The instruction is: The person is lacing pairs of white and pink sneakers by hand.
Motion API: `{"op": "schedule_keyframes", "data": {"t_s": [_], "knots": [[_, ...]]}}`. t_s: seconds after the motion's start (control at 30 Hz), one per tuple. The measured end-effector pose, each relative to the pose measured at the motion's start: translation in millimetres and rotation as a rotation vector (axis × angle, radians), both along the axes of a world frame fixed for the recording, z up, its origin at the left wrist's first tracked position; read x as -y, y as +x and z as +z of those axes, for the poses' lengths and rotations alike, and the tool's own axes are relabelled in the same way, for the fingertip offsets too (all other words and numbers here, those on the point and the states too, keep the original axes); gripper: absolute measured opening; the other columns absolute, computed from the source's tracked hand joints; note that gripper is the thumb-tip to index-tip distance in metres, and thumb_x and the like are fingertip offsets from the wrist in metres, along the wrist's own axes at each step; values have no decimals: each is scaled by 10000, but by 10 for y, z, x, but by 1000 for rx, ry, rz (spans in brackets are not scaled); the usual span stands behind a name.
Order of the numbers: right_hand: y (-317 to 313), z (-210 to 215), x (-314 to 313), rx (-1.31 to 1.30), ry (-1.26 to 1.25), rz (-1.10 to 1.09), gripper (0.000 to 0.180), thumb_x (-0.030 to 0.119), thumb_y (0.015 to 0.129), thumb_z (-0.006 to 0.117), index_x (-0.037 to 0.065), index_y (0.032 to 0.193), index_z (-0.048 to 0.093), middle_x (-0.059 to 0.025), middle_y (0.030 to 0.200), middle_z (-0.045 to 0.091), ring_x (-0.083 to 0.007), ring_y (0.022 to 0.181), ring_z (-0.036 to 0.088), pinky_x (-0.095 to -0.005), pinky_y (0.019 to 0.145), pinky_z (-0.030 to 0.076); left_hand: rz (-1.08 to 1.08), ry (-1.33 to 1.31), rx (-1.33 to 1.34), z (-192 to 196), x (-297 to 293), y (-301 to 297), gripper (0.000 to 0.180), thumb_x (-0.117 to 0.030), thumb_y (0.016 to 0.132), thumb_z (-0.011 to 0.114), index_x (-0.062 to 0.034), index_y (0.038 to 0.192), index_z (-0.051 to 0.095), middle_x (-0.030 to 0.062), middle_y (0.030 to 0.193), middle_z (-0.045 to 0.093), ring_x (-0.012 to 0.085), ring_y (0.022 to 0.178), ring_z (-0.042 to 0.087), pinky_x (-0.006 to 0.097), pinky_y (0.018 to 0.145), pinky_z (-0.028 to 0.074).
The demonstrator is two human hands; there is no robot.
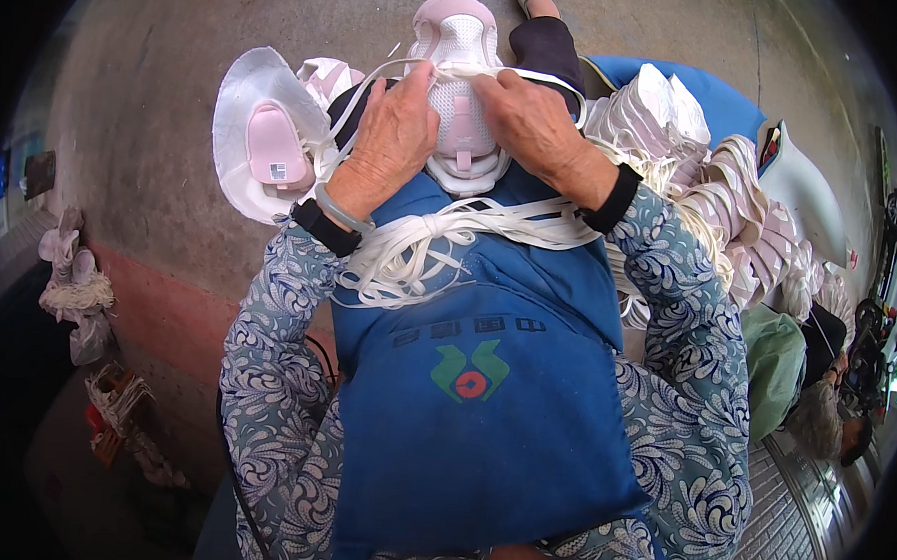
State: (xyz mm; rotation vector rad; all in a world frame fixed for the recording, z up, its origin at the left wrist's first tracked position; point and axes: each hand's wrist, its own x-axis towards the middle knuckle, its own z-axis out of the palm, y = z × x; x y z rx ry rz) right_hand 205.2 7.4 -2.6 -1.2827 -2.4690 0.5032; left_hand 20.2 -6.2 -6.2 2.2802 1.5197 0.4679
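A white mesh shoe upper with pink parts (462, 130) lies lengthwise between my knees, its pink-edged end pointing away from me. Across its middle runs a flat white shoelace (468, 70). My left hand (393, 127) is closed, thumb and fingers pinching the lace at the upper's left side. On the right side my right hand (531, 121) pinches the same lace close to the upper. Both fingertips are partly hidden by the hands. A loose bundle of white laces (404, 258) rests over the blue apron (482, 432) on my lap.
Left of my knee is a whitish, wide-rimmed piece (239, 91) with a pink padded part (277, 144) in it. Stacked pink and white shoe uppers (747, 198) fill the right side, beside a green bag (770, 364). Another person (833, 422) is at far right.
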Motion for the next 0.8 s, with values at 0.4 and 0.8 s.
{"op": "schedule_keyframes", "data": {"t_s": [0.4, 0.8], "knots": [[-409, 519, 264, -384, -117, 316, 83, 76, 757, 560, 41, 829, 539, -135, 823, 519, -319, 797, 561, -385, 665, 470, -34, 161, 127, -106, 64, -73, 433, -111, 773, 555, 44, 1152, 415, 218, 1037, 548, 368, 961, 537, 481, 887, 369], [-367, -67, -39, -273, -101, -123, 175, 146, 819, 540, -25, 842, 572, -213, 787, 576, -364, 750, 583, -423, 678, 463, 97, 90, 192, -120, 31, -138, 259, -46, 826, 474, 21, 1076, 476, 216, 981, 535, 360, 893, 558, 404, 792, 457]]}}
